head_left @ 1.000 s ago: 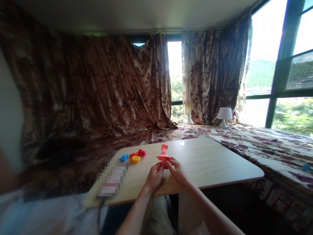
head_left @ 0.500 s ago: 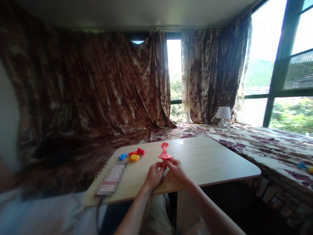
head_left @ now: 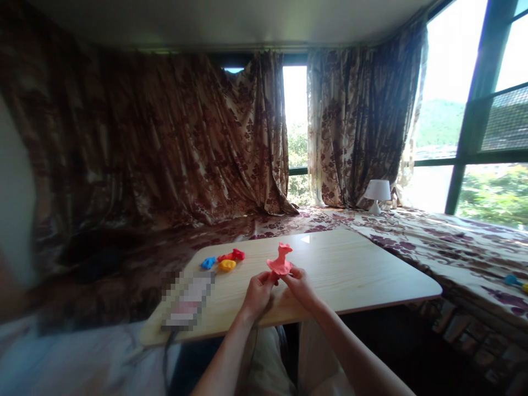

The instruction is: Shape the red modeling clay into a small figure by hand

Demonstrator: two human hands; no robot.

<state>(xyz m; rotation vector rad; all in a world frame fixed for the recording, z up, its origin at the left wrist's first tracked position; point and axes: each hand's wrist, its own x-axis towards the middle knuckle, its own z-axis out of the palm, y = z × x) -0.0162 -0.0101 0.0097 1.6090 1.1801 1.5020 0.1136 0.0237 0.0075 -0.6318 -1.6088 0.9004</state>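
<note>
Both my hands hold a soft pinkish-red piece that looks like modelling clay (head_left: 279, 266) over the near middle of the table. It has a wide, thin flared skirt and a narrow neck that rises and bends to the right at its top. My left hand (head_left: 259, 291) pinches its lower part from the left. From the right, the closed fingers of my right hand (head_left: 300, 285) grip its lower right side. The fingers partly hide its underside.
On the table (head_left: 350, 275) at the left lie a blue lump (head_left: 208, 263), a yellow lump (head_left: 226, 265) and a red lump (head_left: 231, 256). Nearer is a blurred-out flat object (head_left: 188, 302) with a cable. A white lamp (head_left: 377, 191) stands behind, by the curtains.
The red piece has tilted and turned in my hands: its flared skirt faces me more and its neck now bends right. My fingers have shifted slightly on it.
</note>
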